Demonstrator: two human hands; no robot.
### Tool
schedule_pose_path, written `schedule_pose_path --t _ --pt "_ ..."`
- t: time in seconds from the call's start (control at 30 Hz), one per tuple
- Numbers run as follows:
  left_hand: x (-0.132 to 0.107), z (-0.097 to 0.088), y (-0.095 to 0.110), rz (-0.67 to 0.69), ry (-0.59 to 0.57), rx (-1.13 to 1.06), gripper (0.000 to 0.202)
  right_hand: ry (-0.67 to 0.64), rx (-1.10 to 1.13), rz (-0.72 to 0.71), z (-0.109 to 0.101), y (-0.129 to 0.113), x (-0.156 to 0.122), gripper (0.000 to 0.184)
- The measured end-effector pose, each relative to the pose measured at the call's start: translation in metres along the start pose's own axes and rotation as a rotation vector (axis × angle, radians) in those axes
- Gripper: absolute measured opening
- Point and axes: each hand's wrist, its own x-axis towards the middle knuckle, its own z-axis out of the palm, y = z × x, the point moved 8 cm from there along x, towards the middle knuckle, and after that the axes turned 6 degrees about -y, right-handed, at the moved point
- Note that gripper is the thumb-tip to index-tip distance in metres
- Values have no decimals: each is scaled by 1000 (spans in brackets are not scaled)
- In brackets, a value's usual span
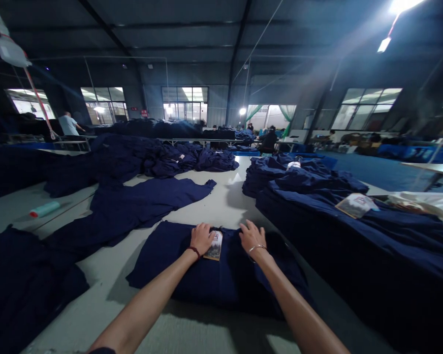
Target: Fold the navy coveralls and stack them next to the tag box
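Note:
A folded navy garment (214, 275) lies on the pale table (214, 206) right in front of me, with a paper hang tag (214, 246) near its far edge. My left hand (201, 238) rests on the garment's far edge, fingers curled at the tag's left side. My right hand (251, 236) lies flat on the cloth to the right of the tag, fingers spread. A red cord is on my left wrist and a thin bracelet on my right.
An unfolded navy garment (133, 209) lies spread to the left. Stacks of folded navy garments (354, 231) stand at the right, one with a tag (356, 204). More heaps (158, 157) lie behind. A teal roll (44, 209) sits far left. A person (68, 124) stands at back left.

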Motion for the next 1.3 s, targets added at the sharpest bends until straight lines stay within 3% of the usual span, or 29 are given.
schedule_pose_path --t 0.1,0.2,0.37,0.5,0.67,0.8,0.9,1.1,1.3 --pt "7 -3 7 -12 23 -53 34 -5 69 -117 1 -38 14 38" --pt "6 5 12 11 10 -85 44 8 107 -171 17 -56 20 42" --pt "-5 20 10 25 9 -93 56 40 174 -158 48 -49 17 45" --pt "-6 20 2 40 82 -254 47 122 249 -143 58 -36 16 43" --pt "0 17 -22 53 92 -764 28 360 382 -191 46 -32 8 34" --pt "-1 20 -36 12 20 -1237 36 376 377 -173 36 -34 1 26" --pt "-5 20 -39 -5 23 -1452 41 367 385 -179 27 -38 -4 17" --pt "-7 9 -34 61 120 -1452 45 365 404 -262 11 -48 -14 20" --pt "-9 9 -23 112 42 -1469 47 343 424 -306 7 -50 -15 19"
